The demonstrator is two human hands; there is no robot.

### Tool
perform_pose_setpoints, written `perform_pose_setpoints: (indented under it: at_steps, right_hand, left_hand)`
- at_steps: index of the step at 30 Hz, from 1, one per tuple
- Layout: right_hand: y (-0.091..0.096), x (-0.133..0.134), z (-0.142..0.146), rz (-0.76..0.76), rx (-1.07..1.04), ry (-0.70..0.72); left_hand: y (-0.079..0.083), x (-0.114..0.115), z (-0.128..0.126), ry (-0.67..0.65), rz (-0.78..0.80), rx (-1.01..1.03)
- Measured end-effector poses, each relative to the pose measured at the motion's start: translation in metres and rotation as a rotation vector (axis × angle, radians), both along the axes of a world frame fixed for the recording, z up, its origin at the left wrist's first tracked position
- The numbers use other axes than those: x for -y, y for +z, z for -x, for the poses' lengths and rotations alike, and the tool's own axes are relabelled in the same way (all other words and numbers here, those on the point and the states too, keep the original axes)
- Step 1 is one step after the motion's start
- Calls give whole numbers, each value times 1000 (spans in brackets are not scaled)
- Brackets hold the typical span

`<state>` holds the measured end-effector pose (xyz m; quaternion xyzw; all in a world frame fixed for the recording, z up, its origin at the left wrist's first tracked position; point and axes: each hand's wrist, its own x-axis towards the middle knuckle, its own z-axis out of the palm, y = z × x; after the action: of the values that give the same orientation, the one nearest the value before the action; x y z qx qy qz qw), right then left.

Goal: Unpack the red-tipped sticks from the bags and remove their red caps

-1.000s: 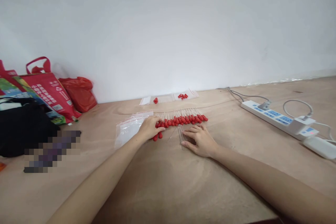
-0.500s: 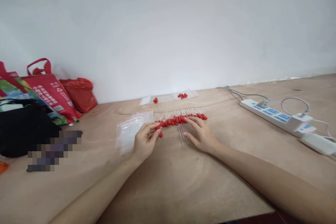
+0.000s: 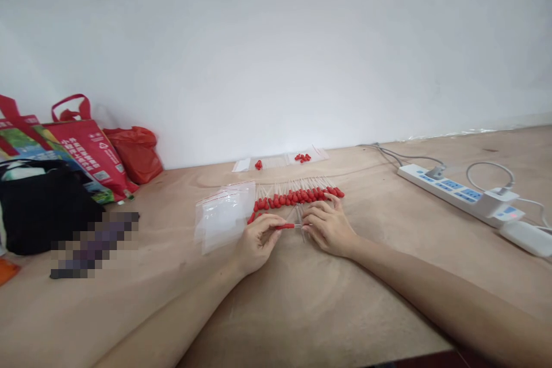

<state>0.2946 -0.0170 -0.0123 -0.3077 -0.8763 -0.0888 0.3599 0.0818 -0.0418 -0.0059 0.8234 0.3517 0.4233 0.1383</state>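
Note:
A row of clear thin droppers with red rubber bulbs [image 3: 297,195] lies on the tan table. My left hand [image 3: 257,240] pinches a red bulb [image 3: 285,226] just in front of the row. My right hand [image 3: 328,225] pinches the clear tube end that meets that bulb, so both hands hold one dropper between them. A few bare clear tubes [image 3: 301,215] lie under my right fingers. A stack of small clear zip bags [image 3: 223,214] sits left of my left hand.
More zip bags with red bulbs [image 3: 281,160] lie by the wall. A white power strip [image 3: 457,194] with cables and a charger is at the right. Red shopping bags [image 3: 92,149], a black bag [image 3: 43,207] and a blurred object stand at the left.
My left hand drew back from the row with a red bulb. My right hand moved in to meet it, and both now hold one dropper.

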Motion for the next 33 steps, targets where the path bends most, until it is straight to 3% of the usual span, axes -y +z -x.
perform_pose_setpoints:
  at_steps: [8, 16, 33]
  right_hand:
    - [0, 6, 4, -74, 19, 33]
    - [-1, 5, 0, -186, 27, 81]
    - [3, 7, -2, -180, 32, 132]
  left_hand:
    - [-3, -1, -4, 171, -309, -374]
    - [3, 11, -8, 210, -423, -332]
    - [7, 19, -9, 213, -442, -412]
